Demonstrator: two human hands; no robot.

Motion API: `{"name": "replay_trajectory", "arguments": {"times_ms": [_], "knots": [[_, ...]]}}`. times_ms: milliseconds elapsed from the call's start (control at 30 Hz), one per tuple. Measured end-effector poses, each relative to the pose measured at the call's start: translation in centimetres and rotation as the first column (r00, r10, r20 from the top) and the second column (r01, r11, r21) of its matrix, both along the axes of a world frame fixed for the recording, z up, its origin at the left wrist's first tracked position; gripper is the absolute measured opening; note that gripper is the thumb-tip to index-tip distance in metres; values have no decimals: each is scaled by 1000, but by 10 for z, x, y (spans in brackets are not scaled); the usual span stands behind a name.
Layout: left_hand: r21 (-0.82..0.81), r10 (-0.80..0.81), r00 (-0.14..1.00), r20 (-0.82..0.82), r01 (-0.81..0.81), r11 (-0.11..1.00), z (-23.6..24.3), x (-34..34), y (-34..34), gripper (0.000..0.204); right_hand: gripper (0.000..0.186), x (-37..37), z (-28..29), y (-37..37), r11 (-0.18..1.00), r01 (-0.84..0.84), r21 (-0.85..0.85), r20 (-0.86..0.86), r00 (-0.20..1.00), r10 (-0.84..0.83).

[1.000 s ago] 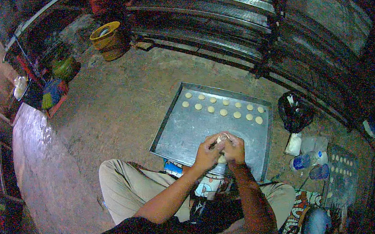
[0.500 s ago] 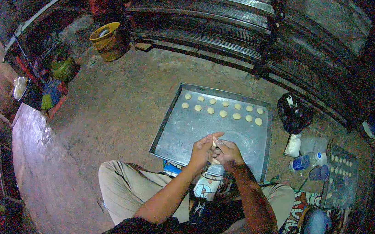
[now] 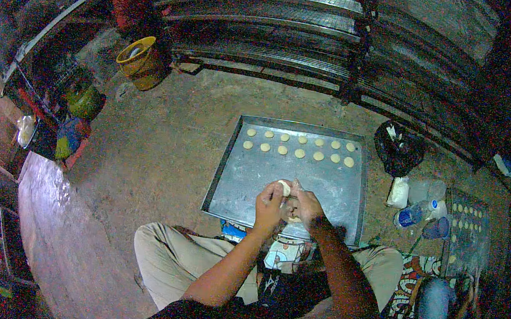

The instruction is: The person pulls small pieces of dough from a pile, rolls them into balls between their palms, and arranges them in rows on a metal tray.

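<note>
Both hands [image 3: 288, 202] together, pinching a dough ball [image 3: 284, 188]. Tray [image 3: 234, 179] centre frame: two rows filled, most still bare.

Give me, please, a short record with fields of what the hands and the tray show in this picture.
left hand: pinches a small pale dough piece with the right
right hand: touches the same piece
tray: grey metal, flat on the floor
dough rounds: two rows along the tray's far edge
yellow bucket: far left, by the racks
</note>
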State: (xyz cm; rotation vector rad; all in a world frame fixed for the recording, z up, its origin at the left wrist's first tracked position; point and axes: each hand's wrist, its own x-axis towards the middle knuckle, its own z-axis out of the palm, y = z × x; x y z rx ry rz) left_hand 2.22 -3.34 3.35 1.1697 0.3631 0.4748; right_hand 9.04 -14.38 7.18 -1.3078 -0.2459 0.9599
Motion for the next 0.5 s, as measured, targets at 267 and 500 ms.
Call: {"name": "replay_trajectory", "arguments": {"times_ms": [267,500], "knots": [[658,-91,996,6,65,750,2,1,6,29,44,4,-31,-5,994,111,1,-260,960,-107],[550,-304,952,-24,266,791,29,0,1,37,33,14,-41,-13,985,137,102,49,989,-142]]}}
